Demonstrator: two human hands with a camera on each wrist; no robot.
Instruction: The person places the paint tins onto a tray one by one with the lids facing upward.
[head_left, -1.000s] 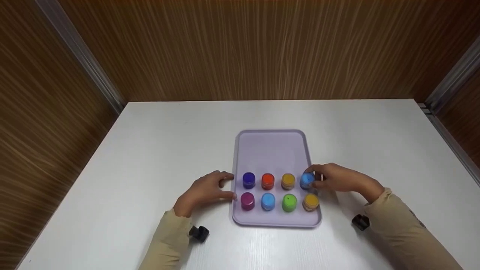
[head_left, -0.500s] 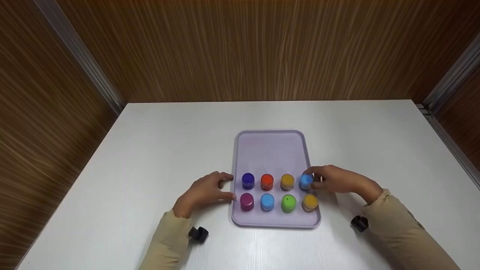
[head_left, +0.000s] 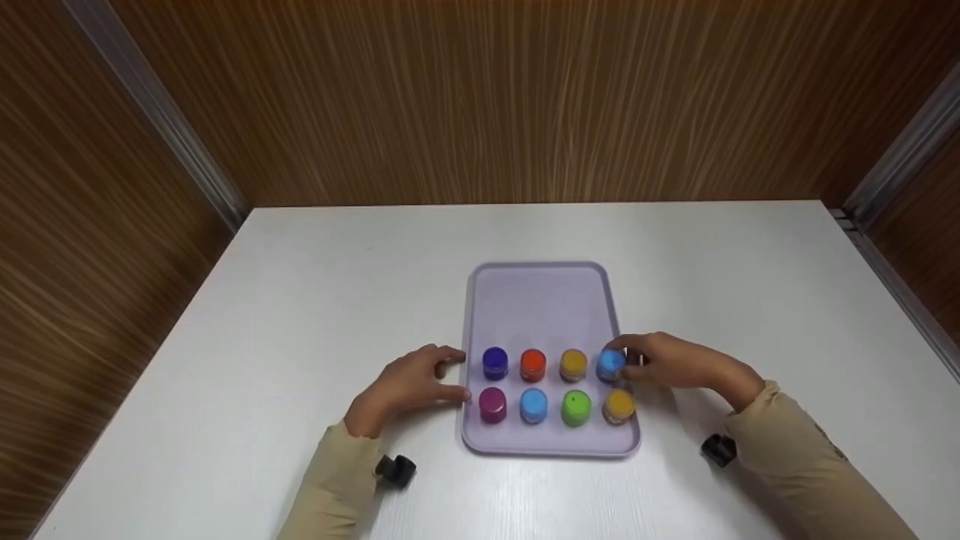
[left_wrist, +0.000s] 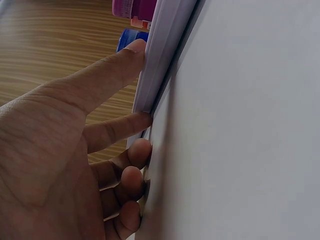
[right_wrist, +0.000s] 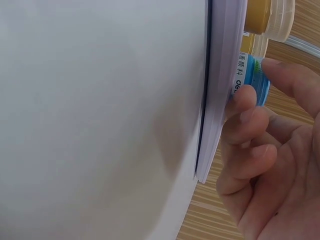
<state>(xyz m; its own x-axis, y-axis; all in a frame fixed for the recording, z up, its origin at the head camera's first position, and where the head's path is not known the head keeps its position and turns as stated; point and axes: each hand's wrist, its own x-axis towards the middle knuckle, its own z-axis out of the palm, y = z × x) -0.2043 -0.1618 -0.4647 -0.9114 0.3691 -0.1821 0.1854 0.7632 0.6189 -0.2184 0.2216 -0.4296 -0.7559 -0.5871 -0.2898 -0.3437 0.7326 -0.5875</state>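
A lavender tray (head_left: 540, 307) bears two rows of small paint jars across its near half. My right hand (head_left: 675, 361) pinches a light blue paint jar (head_left: 609, 366) at the right end of the far row. In the right wrist view, the thumb lies on that jar's blue lid (right_wrist: 259, 82), and curled fingers reach its labelled side by the tray rim. At the tray's left edge is my left hand (head_left: 411, 379), thumb and index finger spread. Seen from the left wrist, the thumb (left_wrist: 117, 67) is at the rim and the index fingertip lower on the tray's side.
Beside the held jar stand dark yellow (head_left: 573, 365), red (head_left: 533, 365) and dark blue (head_left: 495, 363) jars. Nearer are magenta (head_left: 493, 405), light blue (head_left: 533, 406), green (head_left: 576, 408) and yellow (head_left: 619, 406) ones. Wood-grain panels (head_left: 480, 97) border the white table (head_left: 360, 285).
The head view shifts very slightly. Both hands keep their places at the tray, and the jars stay in the same arrangement.
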